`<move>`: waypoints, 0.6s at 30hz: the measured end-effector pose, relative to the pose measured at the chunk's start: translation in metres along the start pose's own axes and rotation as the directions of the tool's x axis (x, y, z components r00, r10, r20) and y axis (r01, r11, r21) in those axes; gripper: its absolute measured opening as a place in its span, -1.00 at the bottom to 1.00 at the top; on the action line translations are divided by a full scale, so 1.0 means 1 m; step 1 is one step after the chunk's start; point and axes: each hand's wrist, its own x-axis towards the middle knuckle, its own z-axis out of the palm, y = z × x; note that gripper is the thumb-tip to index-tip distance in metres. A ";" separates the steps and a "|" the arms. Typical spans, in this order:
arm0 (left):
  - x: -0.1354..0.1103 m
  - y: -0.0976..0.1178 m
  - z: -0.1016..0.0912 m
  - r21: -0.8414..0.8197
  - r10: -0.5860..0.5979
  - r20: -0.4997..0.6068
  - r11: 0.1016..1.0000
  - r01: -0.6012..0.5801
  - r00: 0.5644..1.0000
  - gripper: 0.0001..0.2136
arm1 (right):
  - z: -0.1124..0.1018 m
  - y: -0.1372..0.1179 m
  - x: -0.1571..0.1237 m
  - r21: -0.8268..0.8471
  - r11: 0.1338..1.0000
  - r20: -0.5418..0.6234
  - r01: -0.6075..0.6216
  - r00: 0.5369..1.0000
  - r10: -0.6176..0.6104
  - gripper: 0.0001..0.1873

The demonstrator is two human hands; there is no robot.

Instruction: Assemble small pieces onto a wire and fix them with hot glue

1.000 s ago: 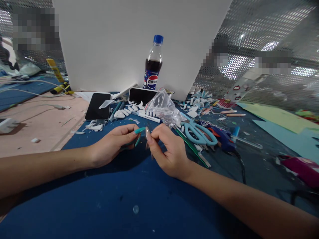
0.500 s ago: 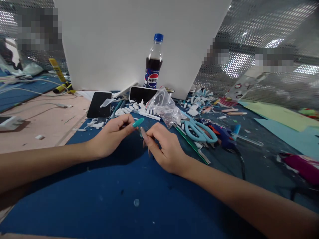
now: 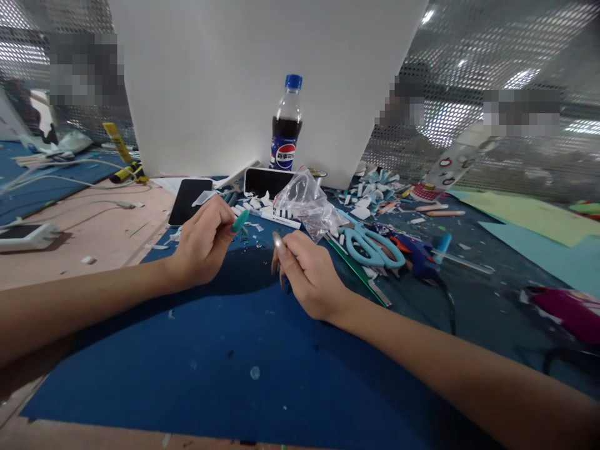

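My left hand is raised over the near left part of the blue mat, its fingers curled in and pressed against the thumb. A long teal nail shows at the thumb tip. Whatever lies between those fingertips, if anything, is too small to make out. To the right, my right hand has its fingers bent and its thumb laid along them; long shiny brownish nails point towards the left hand. Its grip is turned from view. A gap separates the hands, and tiny bright specks lie on the mat behind it.
Behind the hands stand a cola bottle, a phone, a clear plastic bag and a white marker. Light blue scissors, a green strip and a glue gun lie right. White scraps are scattered about.
My left hand has moved left and turned, drawing its fingertips away from my right hand. The hands were nearly touching before. My right hand stays almost in place.
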 end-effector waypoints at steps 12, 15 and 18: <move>-0.001 0.002 -0.001 -0.040 0.126 0.158 0.992 -0.121 0.979 -0.83 | 0.002 0.011 0.002 0.432 0.884 0.016 -0.178 0.982 0.190 -0.54; -0.002 0.003 -0.001 -0.047 0.124 0.202 0.992 -0.117 0.972 -0.83 | 0.001 0.011 0.004 0.442 0.870 0.128 -0.216 0.976 0.177 -0.52; -0.002 0.002 -0.001 -0.060 0.117 0.198 0.992 -0.107 0.973 -0.81 | 0.001 0.012 0.005 0.430 0.878 0.168 -0.210 0.974 0.151 -0.58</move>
